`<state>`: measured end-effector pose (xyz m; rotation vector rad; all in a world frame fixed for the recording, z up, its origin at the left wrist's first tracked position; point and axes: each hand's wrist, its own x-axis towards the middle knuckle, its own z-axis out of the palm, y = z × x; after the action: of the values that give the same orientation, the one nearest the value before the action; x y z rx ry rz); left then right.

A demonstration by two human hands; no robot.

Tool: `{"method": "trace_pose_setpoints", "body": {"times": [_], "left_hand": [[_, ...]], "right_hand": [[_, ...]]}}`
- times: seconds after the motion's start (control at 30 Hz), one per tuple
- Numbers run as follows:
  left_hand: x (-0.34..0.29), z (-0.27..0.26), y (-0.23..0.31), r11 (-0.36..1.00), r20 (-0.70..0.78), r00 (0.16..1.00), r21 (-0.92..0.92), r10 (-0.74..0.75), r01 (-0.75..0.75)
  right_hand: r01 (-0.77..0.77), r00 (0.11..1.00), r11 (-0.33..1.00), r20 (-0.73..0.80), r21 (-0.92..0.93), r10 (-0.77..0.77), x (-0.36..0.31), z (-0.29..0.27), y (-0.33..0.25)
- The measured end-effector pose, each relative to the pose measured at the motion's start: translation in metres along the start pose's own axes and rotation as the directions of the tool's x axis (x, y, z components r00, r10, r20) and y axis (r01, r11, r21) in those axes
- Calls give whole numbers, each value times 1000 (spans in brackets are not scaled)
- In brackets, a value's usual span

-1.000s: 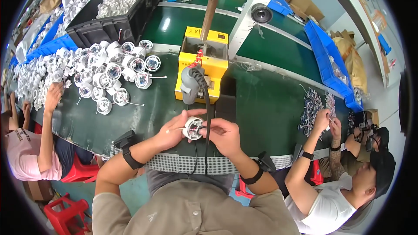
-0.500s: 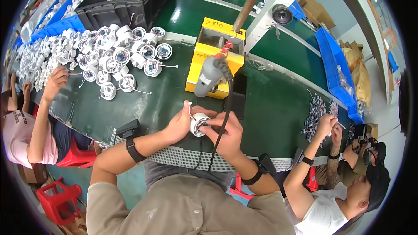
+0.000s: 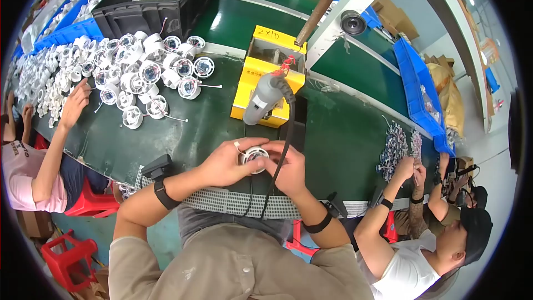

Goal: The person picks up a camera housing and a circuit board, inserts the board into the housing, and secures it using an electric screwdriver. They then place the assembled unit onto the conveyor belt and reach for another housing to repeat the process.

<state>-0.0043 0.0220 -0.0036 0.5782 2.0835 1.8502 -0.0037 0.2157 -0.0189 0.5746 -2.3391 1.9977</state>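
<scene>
Between my two hands, just above the near edge of the green worktop, is a round white plastic housing (image 3: 246, 157) with a dark circuit board inside. My left hand (image 3: 226, 163) grips its left side, the thumb lying across the open face. Around the right side curl the fingers of my right hand (image 3: 286, 168). A short white lead with a small connector (image 3: 237, 145) sticks out at the upper left, by my left fingers. A grey electric screwdriver (image 3: 263, 100) hangs beyond my hands, its black cable (image 3: 286, 155) running down past my right hand.
Behind the screwdriver stands a yellow box (image 3: 242, 90). Many white housings (image 3: 135, 82) are heaped at the left, below a black crate (image 3: 133, 19). A co-worker's hand (image 3: 75, 103) reaches that heap. At right, another person's hands (image 3: 411, 170) are beside a wire pile (image 3: 393, 150).
My left thumb has come over the housing's face, and my right fingers have shifted from inside it to its right side. The co-worker's hand at left has moved slightly.
</scene>
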Motion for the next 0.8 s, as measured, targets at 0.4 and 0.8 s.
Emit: {"method": "trace_pose_setpoints", "body": {"times": [0.4, 0.8], "left_hand": [[11, -5, -20, 823, 8, 959, -511, -284, 249], [12, -15, -19, 839, -28, 917, -414, -398, 352]], "right_hand": [[170, 971, 928, -103, -330, -215, 74, 27, -45], [523, 763, 847, -493, 91, -418, 120, 34, -45]]}}
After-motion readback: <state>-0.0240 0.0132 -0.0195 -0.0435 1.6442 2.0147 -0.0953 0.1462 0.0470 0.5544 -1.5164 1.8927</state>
